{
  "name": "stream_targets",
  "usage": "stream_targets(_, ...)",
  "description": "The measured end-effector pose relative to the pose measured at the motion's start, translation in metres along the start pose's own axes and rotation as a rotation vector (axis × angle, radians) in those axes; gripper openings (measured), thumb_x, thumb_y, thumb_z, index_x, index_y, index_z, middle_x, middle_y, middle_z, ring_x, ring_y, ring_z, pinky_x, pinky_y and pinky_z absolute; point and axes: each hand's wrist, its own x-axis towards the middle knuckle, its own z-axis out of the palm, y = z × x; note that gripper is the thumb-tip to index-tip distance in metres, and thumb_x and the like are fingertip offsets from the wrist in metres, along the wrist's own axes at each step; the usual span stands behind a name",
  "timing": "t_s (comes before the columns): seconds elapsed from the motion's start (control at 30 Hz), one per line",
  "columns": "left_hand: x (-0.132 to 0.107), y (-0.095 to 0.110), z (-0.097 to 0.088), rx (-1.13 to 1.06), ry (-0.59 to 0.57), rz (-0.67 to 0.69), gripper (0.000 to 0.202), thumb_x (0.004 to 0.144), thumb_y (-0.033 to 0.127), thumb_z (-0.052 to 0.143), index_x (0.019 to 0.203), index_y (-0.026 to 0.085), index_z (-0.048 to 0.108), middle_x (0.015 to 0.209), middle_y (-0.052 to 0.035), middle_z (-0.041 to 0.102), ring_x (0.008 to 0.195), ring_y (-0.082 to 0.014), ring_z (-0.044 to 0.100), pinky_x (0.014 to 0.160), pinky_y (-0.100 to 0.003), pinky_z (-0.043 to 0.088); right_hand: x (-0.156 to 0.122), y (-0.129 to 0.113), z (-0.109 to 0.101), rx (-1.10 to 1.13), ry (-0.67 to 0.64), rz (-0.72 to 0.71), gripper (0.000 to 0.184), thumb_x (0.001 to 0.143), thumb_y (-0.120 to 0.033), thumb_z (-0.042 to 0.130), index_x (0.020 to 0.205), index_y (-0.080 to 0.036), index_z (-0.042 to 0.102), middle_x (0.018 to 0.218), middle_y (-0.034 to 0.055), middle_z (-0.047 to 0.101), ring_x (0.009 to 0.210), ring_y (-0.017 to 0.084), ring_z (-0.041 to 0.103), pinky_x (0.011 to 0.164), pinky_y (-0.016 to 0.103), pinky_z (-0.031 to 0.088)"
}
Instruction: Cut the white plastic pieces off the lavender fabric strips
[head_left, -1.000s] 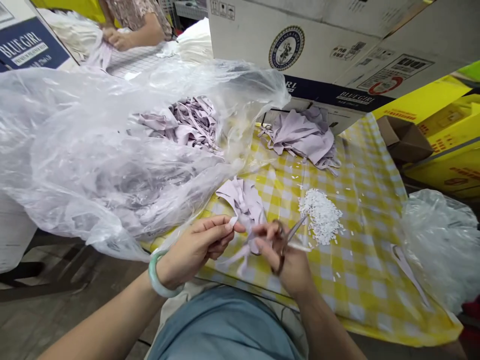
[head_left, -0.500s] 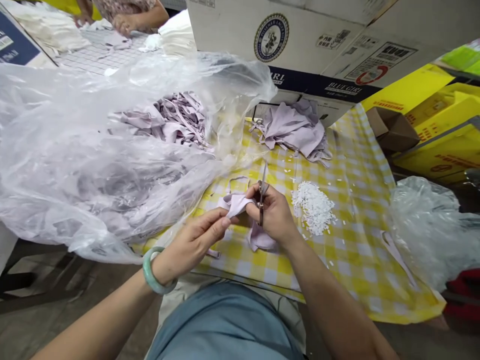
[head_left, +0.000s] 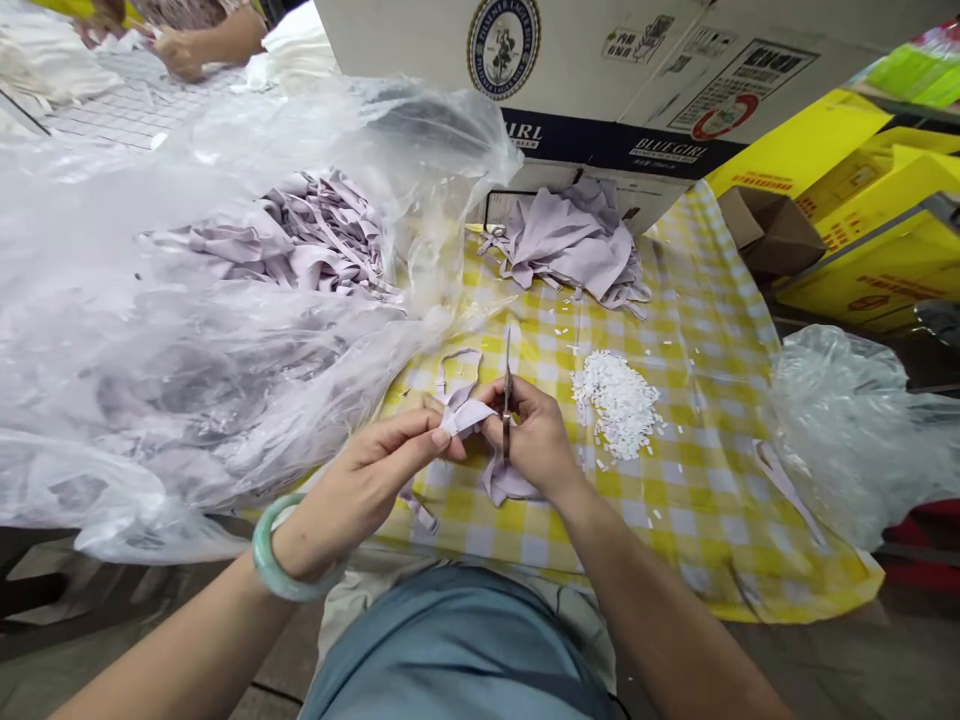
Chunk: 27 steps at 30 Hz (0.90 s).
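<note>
A pale lilac strappy garment (head_left: 466, 412) is stretched between my two hands above the checked cloth. My left hand (head_left: 390, 450), with a green bangle on the wrist, pinches its fabric between thumb and fingers. My right hand (head_left: 536, 435) is closed around small scissors (head_left: 507, 385), whose blades point away from me. Its fingertips also meet the right end of the fabric. A thin strap loop lies beyond my left fingers, and more lilac fabric (head_left: 510, 483) hangs or lies below my right hand. The scissors' handles are partly hidden by my fingers.
A clear plastic bag (head_left: 225, 370) full of lilac garments covers the left. Lilac garments (head_left: 570, 240) lie heaped before a large carton (head_left: 585, 60). Small white pieces (head_left: 619, 405) are piled on the yellow checked cloth (head_left: 697, 480). Another person's hand (head_left: 180, 52) works at upper left.
The view has shifted slightly, and the surroundings sit lower-left or higher in it. My left fingers have moved on the fabric, and more of the strap shows. The scissors remain in my right hand.
</note>
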Motion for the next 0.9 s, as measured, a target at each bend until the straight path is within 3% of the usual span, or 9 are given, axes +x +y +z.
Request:
stream_targets(0.07,0.004,0.004,0.008,0.034,0.107,0.191,0.026,0.094,0.030,0.057,0.077,0.019,0.073,0.100,-0.0067,0.056,0.106,-0.0206,0.051,0.092,-0.030,0.043,-0.005,0.010,0.016,0.129,0.062,0.059,0.017,0.068,-0.029,0.072,0.071,-0.020,0.058,0.065,-0.0037,0.058,0.058,0.011,0.050,0.058,0.024,0.043)
stream_targets(0.13,0.011,0.006,0.019,-0.023,0.167,0.278,0.026,0.093,0.026,0.056,0.075,0.018,0.073,0.105,-0.0082,0.056,0.116,-0.0237,0.048,0.099,-0.033,0.041,-0.013,0.019,0.033,0.272,0.102,0.110,0.026,0.068,-0.038,0.073,0.070,-0.021,0.054,0.066,-0.0027,0.059,0.060,0.012,0.051,0.059,0.025,0.045)
stream_targets(0.23,0.022,0.002,0.034,-0.200,0.184,0.172,0.028,0.092,0.025,0.055,0.070,0.016,0.069,0.103,-0.0067,0.054,0.088,-0.0170,0.053,0.073,-0.027,0.046,-0.028,0.026,0.039,0.280,0.049,0.162,0.029,0.069,-0.043,0.074,0.074,-0.021,0.055,0.069,-0.0019,0.060,0.064,0.014,0.053,0.062,0.027,0.047)
stream_targets(0.33,0.030,-0.005,0.046,-0.300,0.165,0.055,0.027,0.092,0.024,0.054,0.069,0.015,0.066,0.104,-0.0025,0.048,0.060,-0.0071,0.038,0.053,-0.024,0.034,-0.040,0.019,0.007,0.039,-0.027,0.153,0.027,0.074,-0.042,0.072,0.081,-0.021,0.058,0.072,-0.0011,0.060,0.065,0.014,0.053,0.063,0.027,0.046)
stream_targets(0.43,0.035,-0.013,0.060,-0.285,0.079,0.047,0.026,0.093,0.025,0.053,0.072,0.016,0.065,0.103,-0.0013,0.045,0.060,-0.0062,0.035,0.052,-0.024,0.030,-0.050,0.004,-0.038,-0.402,0.023,-0.002,0.030,0.076,-0.047,0.073,0.080,-0.020,0.059,0.078,0.0026,0.062,0.076,0.018,0.054,0.072,0.031,0.044)
stream_targets(0.53,0.039,-0.019,0.077,-0.249,-0.009,0.052,0.026,0.094,0.025,0.053,0.072,0.016,0.064,0.103,-0.0029,0.045,0.067,-0.0097,0.040,0.054,-0.024,0.032,-0.059,-0.006,-0.066,-0.711,0.037,-0.105,0.039,0.073,-0.055,0.075,0.073,-0.020,0.058,0.072,0.0028,0.059,0.075,0.019,0.050,0.074,0.033,0.039)
stream_targets(0.63,0.042,-0.023,0.091,-0.185,-0.058,0.091,0.027,0.095,0.027,0.053,0.072,0.017,0.063,0.102,-0.0055,0.047,0.087,-0.0169,0.047,0.064,-0.026,0.040,-0.066,-0.006,-0.074,-0.799,0.034,-0.072,0.044,0.072,-0.059,0.073,0.066,-0.020,0.055,0.066,0.0015,0.056,0.070,0.018,0.048,0.071,0.033,0.035)
stream_targets(0.73,0.045,-0.026,0.098,-0.116,-0.097,0.140,0.029,0.096,0.026,0.050,0.072,0.018,0.063,0.099,-0.0072,0.049,0.105,-0.0223,0.046,0.082,-0.028,0.043,-0.071,-0.002,-0.077,-0.803,0.023,-0.042,0.046,0.072,-0.060,0.073,0.063,-0.020,0.052,0.061,0.0003,0.056,0.067,0.017,0.049,0.071,0.032,0.034)
stream_targets(0.9,0.048,-0.029,0.102,-0.033,-0.119,0.165,0.029,0.096,0.023,0.047,0.071,0.018,0.061,0.100,-0.0067,0.049,0.105,-0.0216,0.045,0.093,-0.030,0.041,-0.074,0.004,-0.083,-0.765,0.063,-0.102,0.049,0.072,-0.059,0.073,0.058,-0.020,0.048,0.058,-0.0003,0.055,0.061,0.015,0.048,0.066,0.030,0.032)
